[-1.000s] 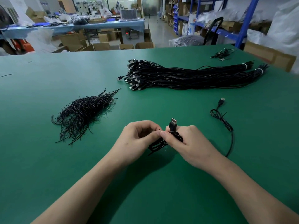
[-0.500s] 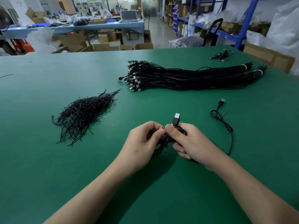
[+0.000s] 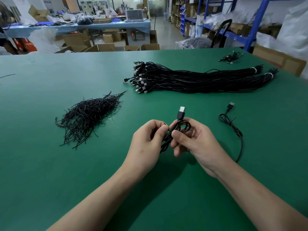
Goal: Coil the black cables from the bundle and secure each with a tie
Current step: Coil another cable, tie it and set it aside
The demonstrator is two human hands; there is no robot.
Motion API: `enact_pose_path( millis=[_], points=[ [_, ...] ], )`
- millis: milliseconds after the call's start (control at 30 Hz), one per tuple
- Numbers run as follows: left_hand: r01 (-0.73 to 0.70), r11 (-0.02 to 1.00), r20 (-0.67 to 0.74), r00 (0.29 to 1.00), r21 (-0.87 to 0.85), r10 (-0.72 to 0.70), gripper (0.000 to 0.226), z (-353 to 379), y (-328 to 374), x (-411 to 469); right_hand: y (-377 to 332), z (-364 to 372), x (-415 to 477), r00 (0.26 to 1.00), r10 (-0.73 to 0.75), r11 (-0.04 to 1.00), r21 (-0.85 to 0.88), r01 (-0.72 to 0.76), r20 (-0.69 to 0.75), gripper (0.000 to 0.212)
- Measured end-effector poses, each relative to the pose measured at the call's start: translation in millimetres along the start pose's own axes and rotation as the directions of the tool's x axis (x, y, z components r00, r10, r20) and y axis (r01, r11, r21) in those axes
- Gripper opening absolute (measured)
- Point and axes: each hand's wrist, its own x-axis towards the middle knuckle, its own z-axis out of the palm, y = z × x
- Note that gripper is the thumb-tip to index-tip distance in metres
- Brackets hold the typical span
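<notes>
Left hand [image 3: 150, 139] and right hand [image 3: 198, 140] meet on the near side of the bundle [image 3: 200, 80], well apart from it. Between them they hold one coiled cable [image 3: 169, 136] above the green table [image 3: 50, 164]. The left hand's fingers are curled, its thumb and forefinger pinching the coil's strands from the left. The right hand grips the same coil from the other side, with its thumb lying across the strands and its fingers curled behind them. The cable's USB plug [image 3: 181, 111] stands up out of the coil, its metal end pointing towards the bundle. A short black tip shows just above the left thumb; I cannot tell whether it is a tie or a cable end.

The bundle itself lies flat on the table. It is a long sheaf of straight black cables, with plugs fanned at its left end and two white bands [image 3: 254, 69] round its right end. Left of the bundle and nearer than it, apart from it, lies a pile of ties [image 3: 88, 114], thin black strands heaped loosely. Nearer than the bundle's right half, a loose cable [image 3: 230, 125] rests on the table, with one small loop behind its plug and its tail running off behind the right wrist. Beyond the bundle's right end, near the table's far edge, sits a small cluster of cables [image 3: 230, 57].
</notes>
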Motion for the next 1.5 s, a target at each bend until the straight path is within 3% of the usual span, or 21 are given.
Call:
enact_pose_path(
  millis=[500, 867, 967, 1200, 1400, 1500],
  points=[
    [0.054, 0.989, 0.124, 0.992, -0.137, -0.037, 0.018, -6, -1, -1, -4, -3, 0, 0.999, 0.018, 0.998, -0.061, -0.015, 0.042, 0.021],
    [0.000, 0.969, 0.065, 0.998, -0.249, 0.016, 0.003, -15, 1, 1, -5, -3, -1, 0.999, 0.013, 0.999, -0.050, -0.011, 0.041, 0.020],
    [0.041, 0.948, 0.075, 0.997, -0.317, -0.018, 0.013, -14, 0, 2, -6, -4, 0, 0.999, 0.016, 0.998, -0.054, -0.014, 0.032, 0.020],
    [0.344, 0.784, 0.298, 0.931, -0.517, -0.212, 0.023, -16, -2, 7, -7, -2, -1, 0.999, -0.005, 0.998, -0.064, 0.007, 0.043, 0.018],
    [0.463, 0.680, 0.502, 0.850, -0.569, -0.159, 0.011, -22, -1, 9, -7, 1, -3, 0.997, -0.005, 0.999, -0.049, 0.009, 0.081, 0.021],
    [0.424, 0.722, 0.518, 0.849, -0.546, -0.107, 0.011, -26, -1, 9, -6, 3, -3, 0.996, -0.018, 0.998, -0.056, 0.022, 0.085, 0.021]
  ],
)
